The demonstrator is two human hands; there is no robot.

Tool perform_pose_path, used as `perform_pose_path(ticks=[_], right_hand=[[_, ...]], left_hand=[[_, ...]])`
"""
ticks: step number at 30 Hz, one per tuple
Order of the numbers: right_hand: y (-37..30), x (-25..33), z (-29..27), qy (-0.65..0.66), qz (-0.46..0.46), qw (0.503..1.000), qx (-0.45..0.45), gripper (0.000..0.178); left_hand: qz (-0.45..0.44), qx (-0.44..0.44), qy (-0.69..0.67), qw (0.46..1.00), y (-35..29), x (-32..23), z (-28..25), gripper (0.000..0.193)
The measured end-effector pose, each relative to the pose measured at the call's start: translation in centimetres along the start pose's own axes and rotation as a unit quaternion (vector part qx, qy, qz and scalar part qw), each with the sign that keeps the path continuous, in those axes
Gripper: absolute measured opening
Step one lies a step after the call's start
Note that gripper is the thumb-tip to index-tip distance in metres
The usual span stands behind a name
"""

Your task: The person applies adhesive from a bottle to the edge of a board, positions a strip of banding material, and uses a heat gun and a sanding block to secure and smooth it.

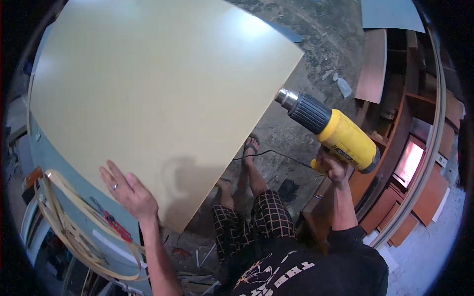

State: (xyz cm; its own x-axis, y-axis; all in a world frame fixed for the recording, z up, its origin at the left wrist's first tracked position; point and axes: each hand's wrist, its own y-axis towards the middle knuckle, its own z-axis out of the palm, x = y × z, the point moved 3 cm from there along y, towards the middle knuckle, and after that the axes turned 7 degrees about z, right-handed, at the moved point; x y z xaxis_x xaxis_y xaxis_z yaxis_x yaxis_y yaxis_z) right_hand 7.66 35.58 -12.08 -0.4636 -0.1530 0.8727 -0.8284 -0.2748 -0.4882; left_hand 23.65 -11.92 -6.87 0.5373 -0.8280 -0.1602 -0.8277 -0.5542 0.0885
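Note:
A yellow and black heat gun (340, 133) is gripped by its handle in my right hand (333, 165), fingers wrapped round it. Its metal nozzle points at the right edge of a large cream-coloured panel (163, 98), close to that edge; I cannot tell whether they touch. On the panel's near left part rests my left hand (129, 195), fingers stretched out and a ring on one of them. It holds nothing. A dark cord (281, 154) runs from the heat gun's handle toward the left, past my legs.
Looped cream edging strip (74, 232) and a red tool (117, 227) lie on the blue-grey bench surface (59, 158) at left. Wooden cabinet frames (405, 113) stand at right, with a light board (373, 66) on them. A scrap of plastic (344, 88) lies on the floor.

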Motion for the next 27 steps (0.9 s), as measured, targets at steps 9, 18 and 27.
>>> perform_pose_path(ticks=[9, 18, 27], right_hand=[[-8.9, -14.6, -0.7, -0.180, 0.050, 0.982, -0.003, 0.039], [-17.1, -24.8, 5.9, 0.200, 0.327, 0.923, 0.029, 0.056], [-23.3, -19.8, 11.2, -0.031, 0.225, 0.938, 0.262, 0.065]], left_hand=[[0.001, -0.022, -0.026, 0.999, 0.1, 0.2, 0.2, 0.053], [-0.006, -0.049, -0.145, 0.988, -0.3, 0.2, 0.6, 0.051], [-0.076, 0.059, -0.442, 0.892, -1.4, 4.8, -6.3, 0.048]])
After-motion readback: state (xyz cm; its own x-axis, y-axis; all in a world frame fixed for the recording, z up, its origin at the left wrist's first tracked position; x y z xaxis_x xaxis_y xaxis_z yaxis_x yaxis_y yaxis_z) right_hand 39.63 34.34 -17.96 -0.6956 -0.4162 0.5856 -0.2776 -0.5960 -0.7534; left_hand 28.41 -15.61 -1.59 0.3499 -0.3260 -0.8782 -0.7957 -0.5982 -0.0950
